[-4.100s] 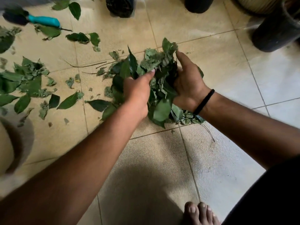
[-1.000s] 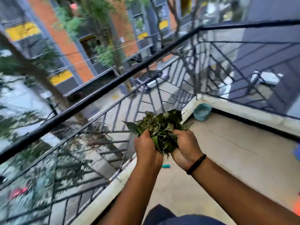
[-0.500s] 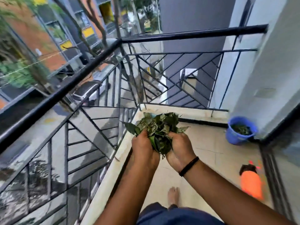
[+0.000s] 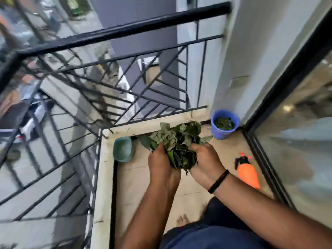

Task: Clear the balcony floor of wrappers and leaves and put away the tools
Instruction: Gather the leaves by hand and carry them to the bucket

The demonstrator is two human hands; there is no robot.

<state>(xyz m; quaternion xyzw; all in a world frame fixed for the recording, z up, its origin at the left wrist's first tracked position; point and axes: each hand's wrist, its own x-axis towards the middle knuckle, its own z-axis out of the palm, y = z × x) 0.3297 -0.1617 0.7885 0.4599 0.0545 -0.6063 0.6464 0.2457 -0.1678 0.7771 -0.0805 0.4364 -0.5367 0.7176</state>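
Head view: both hands' fingers, mostly hidden, clasp the leaves (image 4: 177, 141); railing (image 4: 115, 33) blurred.

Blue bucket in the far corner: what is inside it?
Green leaves lie inside the blue bucket, well below its rim. How deep they go, and whether wrappers lie beneath, cannot be seen: the top leaves and the bucket wall cover that.

Head camera looks forward and down, close above hands, toward balcony corner (image 4: 197, 112)
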